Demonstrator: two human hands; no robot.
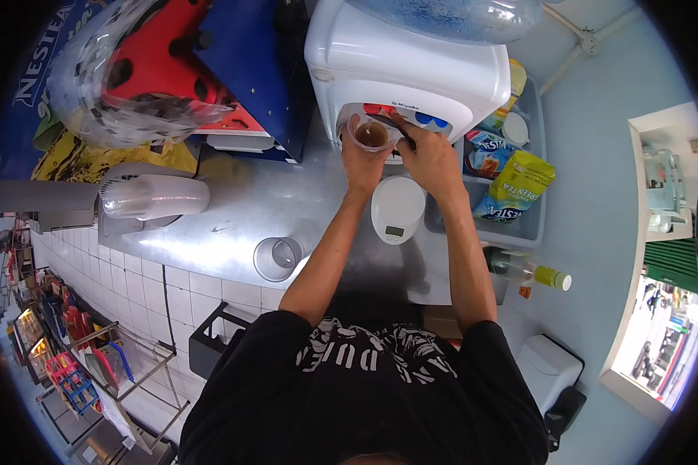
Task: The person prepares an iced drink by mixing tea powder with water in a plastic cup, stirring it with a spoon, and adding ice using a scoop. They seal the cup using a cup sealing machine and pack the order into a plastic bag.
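My left hand (362, 164) is wrapped around a clear plastic cup (371, 137) with brown liquid in it. The cup is in the tap recess of a white water dispenser (411, 74), just below its red tap (377, 109). My right hand (433, 161) is closed at the cup's right side, its fingers around a dark, slim handle-like thing whose kind I cannot make out. Blue taps (432, 121) sit beyond the right hand. Below and between my forearms lies a white kitchen scale (398, 208) with a small display.
A grey bin (529, 232) on the right holds tea packets (520, 186). A bottle (523, 269) lies near it. Stacked plastic cups (159, 195) are on the left, and a clear container (277, 258) stands near the front edge of the metal counter (233, 225).
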